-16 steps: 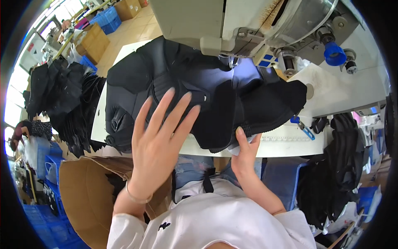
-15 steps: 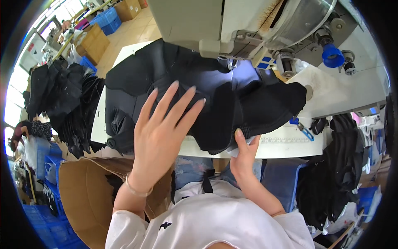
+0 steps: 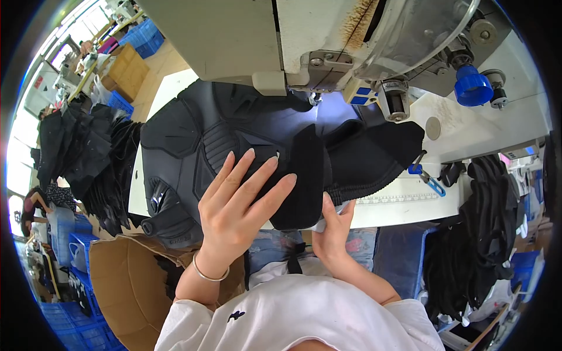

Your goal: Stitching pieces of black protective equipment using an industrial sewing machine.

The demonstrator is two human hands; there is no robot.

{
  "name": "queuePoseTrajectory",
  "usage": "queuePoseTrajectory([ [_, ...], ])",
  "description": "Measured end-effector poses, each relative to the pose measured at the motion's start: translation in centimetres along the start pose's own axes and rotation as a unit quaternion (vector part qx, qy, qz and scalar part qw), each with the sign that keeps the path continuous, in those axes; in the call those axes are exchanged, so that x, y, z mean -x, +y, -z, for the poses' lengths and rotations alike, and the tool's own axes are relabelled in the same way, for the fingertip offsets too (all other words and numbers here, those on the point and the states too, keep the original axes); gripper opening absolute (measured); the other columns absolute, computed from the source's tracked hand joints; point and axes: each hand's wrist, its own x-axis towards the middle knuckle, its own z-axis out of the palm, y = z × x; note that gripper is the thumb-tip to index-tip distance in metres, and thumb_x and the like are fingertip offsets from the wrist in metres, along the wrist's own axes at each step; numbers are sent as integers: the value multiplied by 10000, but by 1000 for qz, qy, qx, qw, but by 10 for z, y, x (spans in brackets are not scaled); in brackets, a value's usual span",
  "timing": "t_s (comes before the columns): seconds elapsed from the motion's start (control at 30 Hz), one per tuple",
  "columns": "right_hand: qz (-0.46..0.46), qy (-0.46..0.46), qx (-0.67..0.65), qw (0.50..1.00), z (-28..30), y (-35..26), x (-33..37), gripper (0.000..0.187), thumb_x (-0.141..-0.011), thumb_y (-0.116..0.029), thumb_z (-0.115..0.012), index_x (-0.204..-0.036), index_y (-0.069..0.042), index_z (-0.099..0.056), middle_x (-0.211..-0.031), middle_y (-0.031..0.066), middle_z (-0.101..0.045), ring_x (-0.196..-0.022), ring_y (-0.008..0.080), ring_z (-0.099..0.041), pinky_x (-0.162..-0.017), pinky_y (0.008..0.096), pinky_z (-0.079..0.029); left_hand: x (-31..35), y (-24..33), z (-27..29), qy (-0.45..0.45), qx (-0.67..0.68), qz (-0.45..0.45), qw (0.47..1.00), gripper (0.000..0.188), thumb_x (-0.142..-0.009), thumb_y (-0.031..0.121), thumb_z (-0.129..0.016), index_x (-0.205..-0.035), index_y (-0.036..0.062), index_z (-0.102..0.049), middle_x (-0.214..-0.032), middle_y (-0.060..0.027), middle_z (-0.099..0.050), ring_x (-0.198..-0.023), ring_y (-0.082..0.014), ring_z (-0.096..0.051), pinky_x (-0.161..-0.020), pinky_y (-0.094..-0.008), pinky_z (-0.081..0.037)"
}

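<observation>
A black padded garment piece with moulded panels and a ribbed section lies spread over the white sewing table. My left hand, a bangle on its wrist, rests on it with fingers spread. At the near edge my right hand pinches the garment beside an elastic-looking gathered border, thumb on top, its other fingers partly hidden. Something pale shows between that hand and the cloth; I cannot make out what. A wide black strap-like flap lies between my hands. Beyond, the garment's far part lies under the lit needle area of the sewing machine.
Blue-handled thread snips and a ruler strip lie on the right of the table. An open cardboard box stands at the lower left. Black pieces hang in piles at left and right. Another person sits far left.
The garment has shifted slightly toward me, its near edge lower in view. My left hand has slid nearer too, fingers still spread. My right hand keeps its pinch.
</observation>
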Motion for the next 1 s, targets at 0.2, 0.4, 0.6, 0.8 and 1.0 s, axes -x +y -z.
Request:
queuePoseTrajectory([
  [0.2, -11, 9, 2, 1000, 0, 5, 0, 703, -871, -14, -615, -1401, -109, -164, -1274, 152, -460, -1088, 211, -572, -917, 347, -510, 5, 2, -2, 17, -9, 2, 1000, 339, -670, 154, -647, -1002, 173, -717, -1019, -86, -683, -953, -323, -657, -852, -461, -534],
  [0.4, -27, 31, -4, 999, 2, 1, 1, 649, -839, 20, -650, -1364, -84, -284, -1287, 90, -429, -1103, 161, -507, -953, 304, -445, 5, 8, -6, 28, -11, 7, 1000, 318, -690, 148, -669, -1004, 172, -710, -997, -101, -685, -930, -331, -665, -837, -468, -541],
  [0.6, -15, 60, 20, 998, 1, 2, -1, 631, -839, 10, -653, -1349, -81, -292, -1264, 88, -426, -1090, 151, -502, -950, 308, -456, 10, 11, -11, 28, -27, 18, 999, 290, -710, 150, -680, -996, 184, -707, -1007, -92, -685, -935, -331, -667, -829, -462, -547],
  [0.8, 8, 55, 41, 998, 1, 4, -4, 600, -857, 8, -631, -1336, -84, -280, -1266, 123, -426, -1079, 175, -516, -922, 317, -476, 14, 11, -18, 47, -19, 28, 998, 268, -709, 148, -686, -972, 192, -716, -1023, -89, -683, -948, -334, -663, -850, -463, -539],
  [1.0, 6, 45, 53, 998, -9, -3, -7, 609, -872, 22, -603, -1352, -101, -250, -1270, 129, -445, -1070, 190, -532, -908, 328, -490, 20, 10, -22, 54, -19, 24, 998, 264, -701, 150, -686, -959, 195, -721, -1024, -90, -684, -976, -334, -653, -891, -464, -519],
])
